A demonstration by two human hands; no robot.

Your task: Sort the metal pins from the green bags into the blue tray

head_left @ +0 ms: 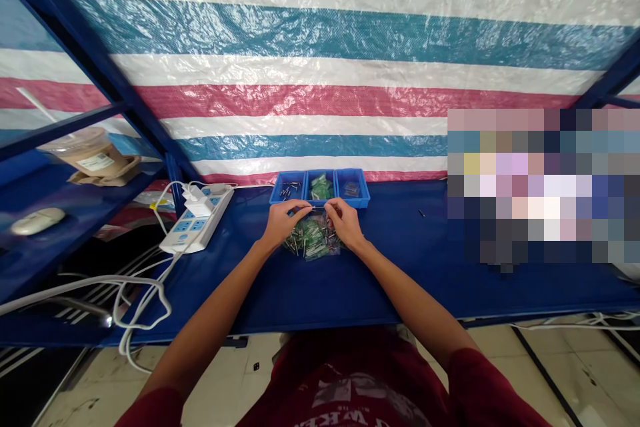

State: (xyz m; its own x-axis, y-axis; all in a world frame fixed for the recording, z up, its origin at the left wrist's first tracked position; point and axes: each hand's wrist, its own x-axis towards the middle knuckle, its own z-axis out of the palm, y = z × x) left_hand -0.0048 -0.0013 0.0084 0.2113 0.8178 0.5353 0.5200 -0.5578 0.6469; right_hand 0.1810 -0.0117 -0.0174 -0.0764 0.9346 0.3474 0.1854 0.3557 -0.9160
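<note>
My left hand and my right hand are closed in pinches, facing each other. Between their fingertips runs a thin, silvery metal pin, too small to make out in detail. Below them on the blue table lies a pile of small metal pins with green and clear plastic bags among it. Just beyond my hands stands a blue three-compartment tray. Its left compartment holds loose metal pins, the middle one green pieces, and the right one small clear bags.
A white power strip with plugs and looping cables lies to the left. On a side shelf are a lidded cup and a white mouse. One small dark piece lies to the right, near a blurred-out area.
</note>
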